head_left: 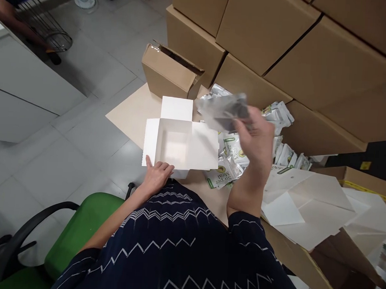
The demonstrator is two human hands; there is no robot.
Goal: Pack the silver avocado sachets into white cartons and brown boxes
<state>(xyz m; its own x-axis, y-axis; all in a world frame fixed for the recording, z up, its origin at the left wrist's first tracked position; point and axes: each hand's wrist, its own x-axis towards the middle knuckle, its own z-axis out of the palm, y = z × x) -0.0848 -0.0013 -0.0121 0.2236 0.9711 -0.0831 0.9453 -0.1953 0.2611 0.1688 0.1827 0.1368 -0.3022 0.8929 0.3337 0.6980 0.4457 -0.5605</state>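
An open white carton (175,145) with its flaps spread sits on a flat sheet of brown cardboard (133,111); its inside looks bare. My left hand (157,175) rests against the carton's near wall, fingers curled on its lower edge. My right hand (256,139) is raised just right of the carton, closed on a silvery pouch (222,111) that is blurred by motion. Below and behind that hand lies a heap of white and green pouches (232,161) printed with "Super Meal".
Stacked brown boxes (282,41) fill the back and right. A small opened brown box (171,72) stands behind the carton. Flat white carton blanks (309,206) lie at the right. A green chair (78,233) is at lower left, a wire basket (44,26) at far left.
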